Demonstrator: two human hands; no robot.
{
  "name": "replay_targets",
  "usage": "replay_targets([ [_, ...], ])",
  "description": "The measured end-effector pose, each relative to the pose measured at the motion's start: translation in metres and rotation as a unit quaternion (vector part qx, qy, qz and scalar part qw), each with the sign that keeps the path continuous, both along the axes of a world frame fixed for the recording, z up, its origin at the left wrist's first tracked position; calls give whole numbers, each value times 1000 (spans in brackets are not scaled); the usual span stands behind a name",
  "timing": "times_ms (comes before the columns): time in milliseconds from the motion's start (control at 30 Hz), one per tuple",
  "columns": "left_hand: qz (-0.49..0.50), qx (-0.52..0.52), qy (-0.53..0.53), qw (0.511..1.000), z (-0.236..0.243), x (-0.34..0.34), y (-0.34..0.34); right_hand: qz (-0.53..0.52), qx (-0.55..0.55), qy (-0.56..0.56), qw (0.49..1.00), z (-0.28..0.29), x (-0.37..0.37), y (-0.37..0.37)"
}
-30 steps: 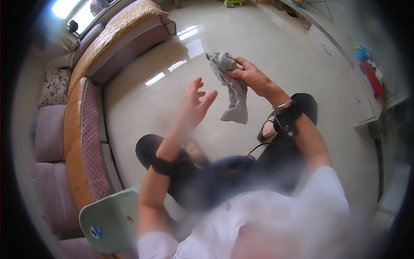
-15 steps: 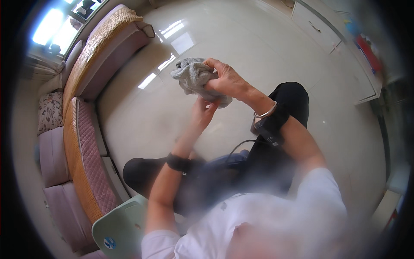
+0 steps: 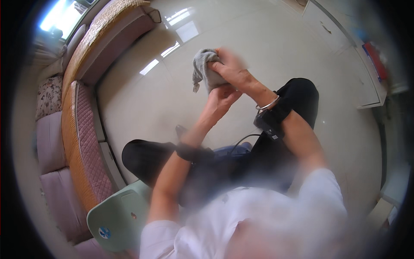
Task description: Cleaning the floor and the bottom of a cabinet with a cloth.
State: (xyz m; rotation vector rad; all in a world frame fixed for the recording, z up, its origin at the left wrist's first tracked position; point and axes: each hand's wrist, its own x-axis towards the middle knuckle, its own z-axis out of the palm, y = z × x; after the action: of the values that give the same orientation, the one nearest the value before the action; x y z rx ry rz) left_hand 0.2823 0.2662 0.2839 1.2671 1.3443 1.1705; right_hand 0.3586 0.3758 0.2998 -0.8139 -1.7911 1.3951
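Grey cloth [image 3: 208, 71] in hands [image 3: 232, 69]; blue-white sticker [image 3: 104, 233] on chair [image 3: 118, 220].

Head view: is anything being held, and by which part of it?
A grey cloth: the right hand grips its right side; the left hand is at its lower end, exact grip unclear.

A white short-sleeved shirt [image 3: 267, 207], black trousers [image 3: 144, 159], black wrist straps [image 3: 189, 152] and a slim silver-coloured bangle [image 3: 271, 104] are worn.
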Motion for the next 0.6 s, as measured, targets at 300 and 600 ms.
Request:
replay_targets([
  [300, 96, -99, -327, 935, 4, -37, -14, -8, -4, 24, 1000, 30, 8, -14],
  [600, 43, -101, -396, 912, 2, -52, -23, 195, -89, -8, 977, 28, 2, -15],
])
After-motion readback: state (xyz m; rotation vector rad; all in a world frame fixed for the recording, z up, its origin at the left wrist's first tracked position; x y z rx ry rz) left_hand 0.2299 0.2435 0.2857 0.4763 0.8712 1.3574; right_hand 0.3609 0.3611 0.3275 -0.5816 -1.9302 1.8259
